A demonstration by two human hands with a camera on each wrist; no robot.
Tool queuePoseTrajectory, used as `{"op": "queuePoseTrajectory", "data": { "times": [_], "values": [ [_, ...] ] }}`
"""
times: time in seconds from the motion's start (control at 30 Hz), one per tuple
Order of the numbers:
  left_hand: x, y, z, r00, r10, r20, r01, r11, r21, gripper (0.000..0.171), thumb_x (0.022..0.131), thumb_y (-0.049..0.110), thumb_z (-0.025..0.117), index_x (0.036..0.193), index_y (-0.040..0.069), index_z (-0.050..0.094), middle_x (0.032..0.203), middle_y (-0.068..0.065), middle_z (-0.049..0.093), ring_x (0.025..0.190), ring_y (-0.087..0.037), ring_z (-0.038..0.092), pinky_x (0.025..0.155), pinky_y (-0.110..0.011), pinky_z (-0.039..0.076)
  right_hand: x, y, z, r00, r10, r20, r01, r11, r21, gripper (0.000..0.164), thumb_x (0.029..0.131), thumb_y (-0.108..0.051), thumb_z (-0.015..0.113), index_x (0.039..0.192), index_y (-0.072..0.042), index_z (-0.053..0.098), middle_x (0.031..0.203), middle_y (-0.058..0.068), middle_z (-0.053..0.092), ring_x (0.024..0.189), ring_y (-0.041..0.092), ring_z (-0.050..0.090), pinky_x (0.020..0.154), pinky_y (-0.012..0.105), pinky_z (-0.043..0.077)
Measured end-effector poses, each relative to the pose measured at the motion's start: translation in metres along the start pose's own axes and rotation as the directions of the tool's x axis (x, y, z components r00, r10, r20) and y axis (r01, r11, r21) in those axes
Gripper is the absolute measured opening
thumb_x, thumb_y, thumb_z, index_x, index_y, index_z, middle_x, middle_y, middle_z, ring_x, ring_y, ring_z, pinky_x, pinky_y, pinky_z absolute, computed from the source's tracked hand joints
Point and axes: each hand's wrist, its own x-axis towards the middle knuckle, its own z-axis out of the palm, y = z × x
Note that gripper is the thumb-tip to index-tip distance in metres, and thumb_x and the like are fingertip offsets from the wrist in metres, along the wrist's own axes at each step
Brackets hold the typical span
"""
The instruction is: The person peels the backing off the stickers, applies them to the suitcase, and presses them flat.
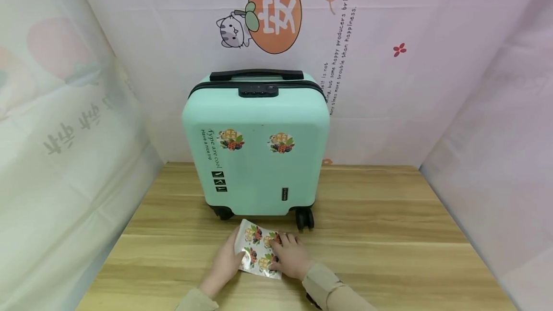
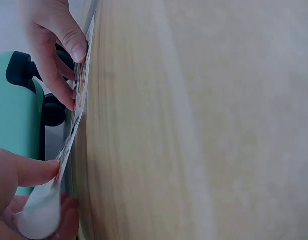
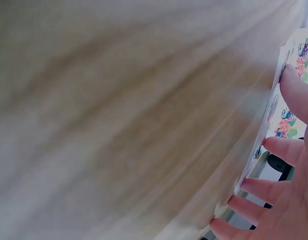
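A white sheet of fruit-print stickers lies in front of a mint-green suitcase. My left hand pinches its left edge, thumb on top and fingers beneath. In the left wrist view the sheet's near end curls up at that grip. From the right, my right hand rests on the sheet, thumb and fingertips at its printed face. Its fingers spread fairly straight in the right wrist view. Two matching stickers, a left one and a right one, sit on the suitcase's upper front.
Upright on its black wheels, the suitcase stands on the wooden tabletop with its handle folded down. A printed white cloth hangs behind, and more cloth closes both sides.
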Motion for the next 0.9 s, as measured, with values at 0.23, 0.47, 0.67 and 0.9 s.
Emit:
{"op": "queuePoseTrajectory", "data": {
  "times": [0.23,0.47,0.67,0.9],
  "values": [
    [0.0,0.002,-0.003,1.0,-0.012,0.026,0.016,0.987,-0.159,0.061,0.083,-0.007,0.06,0.14,-0.006,0.038,0.125,-0.031,0.054,0.092,-0.034,0.063,0.072,-0.035,0.057,0.002,0.003,-0.004,0.999,-0.006,-0.04,0.012,0.986,0.164,0.062,0.082,-0.047,0.069,0.131,-0.012,0.055,0.135,0.018,0.048,0.124,0.039,0.045,0.099,0.055,0.042],
    [0.002,0.016,-0.016,0.991,0.082,0.106,-0.043,0.944,-0.327,0.053,0.088,-0.003,0.056,0.138,-0.008,0.039,0.119,-0.033,0.057,0.082,-0.025,0.065,0.062,-0.018,0.054,0.003,0.005,-0.025,0.956,-0.002,-0.292,0.103,0.938,0.331,0.055,0.083,-0.031,0.073,0.129,-0.007,0.055,0.127,0.014,0.056,0.115,0.03,0.055,0.094,0.045,0.048],
    [0.001,0.033,-0.028,0.977,0.124,0.176,-0.05,0.927,-0.372,0.048,0.092,0.002,0.055,0.137,-0.008,0.041,0.108,-0.029,0.063,0.077,-0.022,0.067,0.06,-0.022,0.056,-0.001,0.003,-0.046,0.841,-0.006,-0.542,0.224,0.914,0.338,0.053,0.079,-0.024,0.077,0.125,-0.007,0.057,0.123,0.009,0.058,0.112,0.025,0.056,0.091,0.041,0.05],
    [0.0,0.046,-0.037,0.957,0.158,0.245,-0.052,0.919,-0.39,0.045,0.093,0.007,0.056,0.136,-0.003,0.046,0.107,-0.023,0.065,0.083,-0.022,0.067,0.065,-0.022,0.055,-0.005,0.005,-0.061,0.79,-0.079,-0.608,0.312,0.905,0.289,0.054,0.079,-0.021,0.077,0.127,-0.008,0.057,0.126,0.009,0.056,0.112,0.023,0.056,0.088,0.037,0.052]
  ]
}}
